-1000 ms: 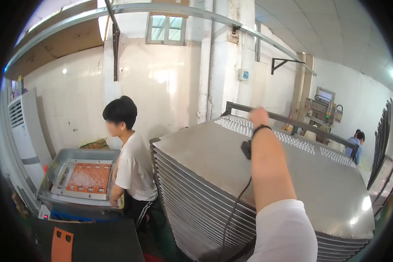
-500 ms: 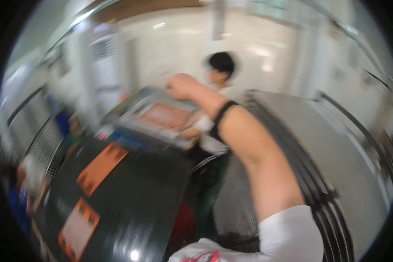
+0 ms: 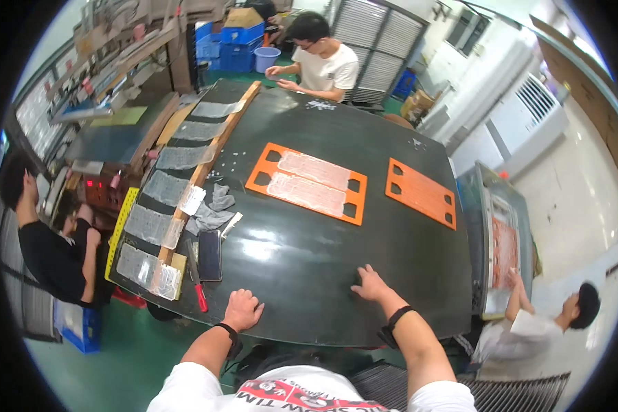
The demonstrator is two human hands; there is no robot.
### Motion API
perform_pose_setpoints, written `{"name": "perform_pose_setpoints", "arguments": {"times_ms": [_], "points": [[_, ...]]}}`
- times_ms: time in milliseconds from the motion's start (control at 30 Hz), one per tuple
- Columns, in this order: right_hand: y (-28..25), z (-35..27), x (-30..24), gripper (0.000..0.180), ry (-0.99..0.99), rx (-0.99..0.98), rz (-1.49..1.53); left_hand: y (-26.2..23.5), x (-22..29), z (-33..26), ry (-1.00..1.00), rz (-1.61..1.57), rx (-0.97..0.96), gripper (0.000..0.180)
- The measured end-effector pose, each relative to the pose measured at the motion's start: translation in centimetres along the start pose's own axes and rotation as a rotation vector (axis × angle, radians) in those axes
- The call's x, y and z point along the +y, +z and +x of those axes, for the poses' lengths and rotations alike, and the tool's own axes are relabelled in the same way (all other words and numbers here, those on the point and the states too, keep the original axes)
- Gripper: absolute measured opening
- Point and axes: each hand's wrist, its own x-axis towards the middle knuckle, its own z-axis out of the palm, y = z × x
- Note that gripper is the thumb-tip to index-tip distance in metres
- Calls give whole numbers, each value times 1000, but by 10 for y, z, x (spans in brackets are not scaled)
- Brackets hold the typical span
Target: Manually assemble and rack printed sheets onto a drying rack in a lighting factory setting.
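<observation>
At the near edge of a dark green table (image 3: 302, 295) rests my left hand (image 3: 244, 310), fingers loosely bent and a little apart, holding nothing. Farther right, my right hand (image 3: 372, 285) touches the tabletop with its fingers apart, and it too is bare. A black phone (image 3: 210, 255) lies just beyond my left hand, beside a red-handled knife (image 3: 200, 294). Across the table sits an orange plate (image 3: 259, 177) with cut-outs at its ends, carrying two pale, translucent textured strips. A second orange plate (image 3: 421, 194) lies to its right.
Several clear sheets (image 3: 165, 189) line a wooden strip (image 3: 221, 144) on the left, near a grey cloth (image 3: 213, 216). People work at the far side (image 3: 326, 65), left (image 3: 58, 240) and right (image 3: 529, 336). A framed screen (image 3: 496, 247) stands at the right.
My view has swung round from the right side to face the table. My right arm, stretched out and raised before, is now lowered onto the tabletop. My left hand has come into sight.
</observation>
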Motion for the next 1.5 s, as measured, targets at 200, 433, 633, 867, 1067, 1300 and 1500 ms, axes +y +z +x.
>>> {"name": "perform_pose_setpoints", "arguments": {"times_ms": [200, 433, 633, 867, 1067, 1300, 1500], "points": [[-64, 118, -9, 91, 184, 303, 204, -3, 2, -1, -24, -58, 4, 21], [-36, 148, -28, 56, 328, 440, 176, -1, -3, 4, -6, -80, -7, 21], [30, 72, -34, 41, 199, 576, 100, 2, 0, 7, 17, -8, 24, 22], [86, -76, 21, 40, 56, 432, 155, -2, 39, 2, 89, 16, 14, 41], [121, -149, 58, 49, -88, 415, 127, 16, 104, 0, 112, 73, -315, 70], [120, -119, -33, 50, -116, 607, 216, 25, 103, -19, 48, 273, -433, 79], [139, -91, -43, 68, -269, 470, 143, 26, 113, -22, -44, 291, -351, 82]]}}
